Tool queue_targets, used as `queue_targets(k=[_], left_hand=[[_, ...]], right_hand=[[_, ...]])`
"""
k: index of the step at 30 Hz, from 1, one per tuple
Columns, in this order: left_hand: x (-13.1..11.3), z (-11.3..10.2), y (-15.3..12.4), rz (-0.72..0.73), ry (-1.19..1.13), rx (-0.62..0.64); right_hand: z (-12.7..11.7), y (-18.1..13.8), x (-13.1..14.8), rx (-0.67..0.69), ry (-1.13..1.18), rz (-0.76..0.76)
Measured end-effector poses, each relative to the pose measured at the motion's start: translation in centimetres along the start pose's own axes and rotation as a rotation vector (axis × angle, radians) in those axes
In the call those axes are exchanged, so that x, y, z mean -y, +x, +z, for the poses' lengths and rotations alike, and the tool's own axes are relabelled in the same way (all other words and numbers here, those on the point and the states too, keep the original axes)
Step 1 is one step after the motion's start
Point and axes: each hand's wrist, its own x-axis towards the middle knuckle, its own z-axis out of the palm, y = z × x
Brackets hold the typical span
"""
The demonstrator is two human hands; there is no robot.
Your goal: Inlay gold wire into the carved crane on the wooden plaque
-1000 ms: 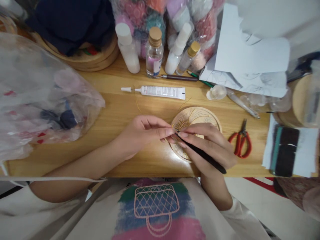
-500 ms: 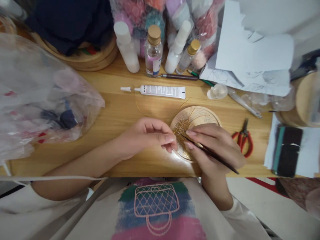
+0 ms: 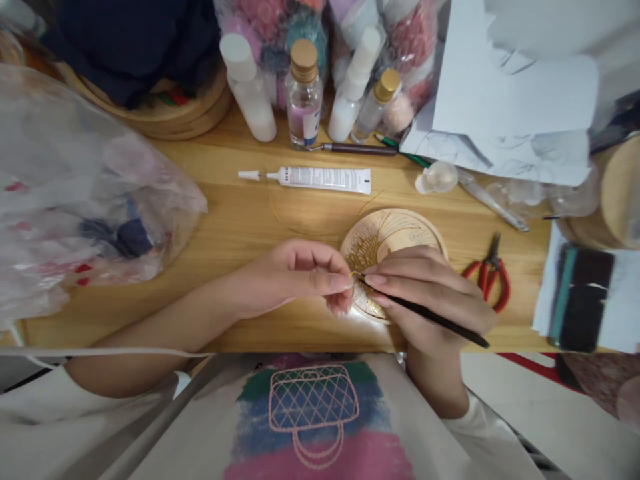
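Observation:
A round wooden disc [image 3: 405, 230] with a gold wire pattern lies near the front edge of the wooden table [image 3: 240, 220]. My left hand [image 3: 295, 277] pinches thumb and forefinger at the disc's left rim, on a thin gold wire that is barely visible. My right hand [image 3: 430, 297] rests on the disc's lower part and grips a thin black tool [image 3: 435, 319] like a pen, its tip at the wire by my left fingertips. A loose loop of gold wire [image 3: 280, 217] trails on the table behind the disc.
A white glue tube [image 3: 320, 178] lies behind the disc. Bottles [image 3: 303, 93] stand at the back, before bags of coloured beads. Red snips [image 3: 490, 277] lie to the right, white papers [image 3: 505, 100] beyond. A large plastic bag [image 3: 80, 193] fills the left side.
Both hands stayed at the disc's left rim. The black tool's tip shifted slightly between the frames and now meets my left fingertips again. The view drifted a little.

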Motion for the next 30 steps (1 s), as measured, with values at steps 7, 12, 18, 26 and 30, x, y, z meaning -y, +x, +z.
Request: queue_targets(k=[7, 12, 18, 26, 30], left_hand=[[-0.1, 0.0, 0.1, -0.037, -0.050, 0.005], [-0.1, 0.0, 0.1, -0.061, -0.089, 0.007], [-0.1, 0.0, 0.1, -0.094, -0.120, 0.025], [-0.3, -0.3, 0.0, -0.102, 0.096, 0.157], [-0.6, 0.3, -0.5, -0.023, 0.548, 0.093]], right_hand=[[0.0, 0.1, 0.0, 0.016, 0.003, 0.002], [0.0, 0.1, 0.2, 0.026, -0.009, 0.012], [0.2, -0.1, 0.6, 0.003, -0.022, 0.058], [0.1, -0.1, 0.3, -0.003, -0.030, 0.027], [-0.8, -0.5, 0.5, -0.013, -0.163, 0.076]])
